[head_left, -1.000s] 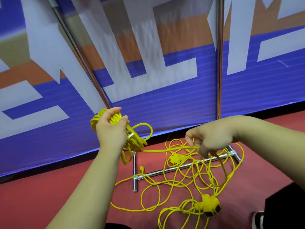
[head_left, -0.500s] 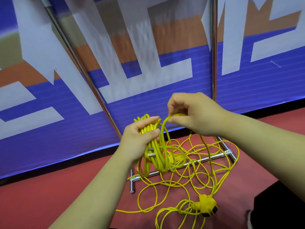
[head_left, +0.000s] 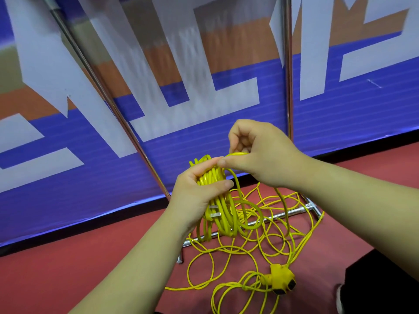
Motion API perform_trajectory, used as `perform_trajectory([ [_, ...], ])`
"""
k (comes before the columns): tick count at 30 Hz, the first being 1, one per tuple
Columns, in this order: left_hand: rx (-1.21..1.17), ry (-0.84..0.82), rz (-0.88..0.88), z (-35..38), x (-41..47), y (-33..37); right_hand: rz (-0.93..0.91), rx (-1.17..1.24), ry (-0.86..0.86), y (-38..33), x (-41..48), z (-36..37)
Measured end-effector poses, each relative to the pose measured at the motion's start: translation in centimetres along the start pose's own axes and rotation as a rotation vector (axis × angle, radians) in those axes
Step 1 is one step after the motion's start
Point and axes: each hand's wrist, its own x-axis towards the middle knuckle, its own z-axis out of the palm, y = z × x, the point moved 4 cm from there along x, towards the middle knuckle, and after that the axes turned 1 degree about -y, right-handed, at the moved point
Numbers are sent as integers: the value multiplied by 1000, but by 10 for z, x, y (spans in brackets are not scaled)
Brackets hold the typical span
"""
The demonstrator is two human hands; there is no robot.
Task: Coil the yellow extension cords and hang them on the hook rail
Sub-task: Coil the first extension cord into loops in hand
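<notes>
Yellow socket block lies on the red floor, on the near side of the metal stand; loose cord sprawls in thin loops from it across the stand's bottom bar. Above that bar the left hand grips a coil of cord, fingers and thumb curled round its upper part; the right hand, also above the bar, pinches one loop at the coil's top. Behind the stand hangs a blue and white banner.

Bright even light, soft shadows; banner smeared by motion blur, wide-angle bowing at edges
</notes>
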Motion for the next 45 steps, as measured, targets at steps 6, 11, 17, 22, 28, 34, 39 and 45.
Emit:
perform_trajectory([
  [6,9,22,4,7,-1,4,42,103,-63,1,2,-1],
  [11,-144,42,-8,1,-1,21,136,320,-223,7,2,-16],
  [17,-242,82,90,-21,-6,54,289,364,-411,41,-12,-6],
  [22,-334,153,169,-51,-8,72,318,43,-539,74,-21,4],
  [28,-301,181,155,-88,-9,59,407,37,-346,73,-15,-4],
  [34,-178,166,73,-92,-10,34,370,281,-51,38,4,-6],
  [39,-68,128,45,-81,-11,29,340,491,104,15,14,2],
  [45,-42,18,-117,-56,-15,11,317,559,57,0,17,18],
])
